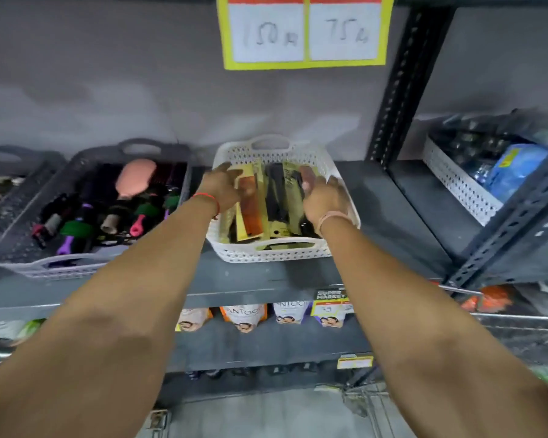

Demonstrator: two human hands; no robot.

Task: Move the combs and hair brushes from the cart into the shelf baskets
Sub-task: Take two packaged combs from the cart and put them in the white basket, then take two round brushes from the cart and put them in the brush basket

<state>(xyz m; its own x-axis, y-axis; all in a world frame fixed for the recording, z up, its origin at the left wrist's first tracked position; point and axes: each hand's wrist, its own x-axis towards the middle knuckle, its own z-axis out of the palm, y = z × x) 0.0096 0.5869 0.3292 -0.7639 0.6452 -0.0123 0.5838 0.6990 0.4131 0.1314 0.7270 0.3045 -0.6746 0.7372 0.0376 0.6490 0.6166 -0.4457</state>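
Note:
A white perforated basket [276, 252] stands on the grey shelf, filled with packaged combs on yellow cards [274, 203]. Both my hands reach into it. My left hand [223, 189] rests on the left-hand packs, fingers curled around an orange comb pack [250, 213]. My right hand [321, 197] grips the packs on the right side, with a brown comb tip showing above its fingers. To the left, a grey basket [19, 248] holds several hair brushes, among them a pink paddle brush [133, 180]. The cart is mostly out of view.
A yellow price sign [304, 31] hangs on the wall above. A black slotted upright [402, 86] divides the shelf; right of it a white basket [456, 184] holds wrapped goods. Pouches [244, 317] line the lower shelf. A metal rail [519, 317] crosses at lower right.

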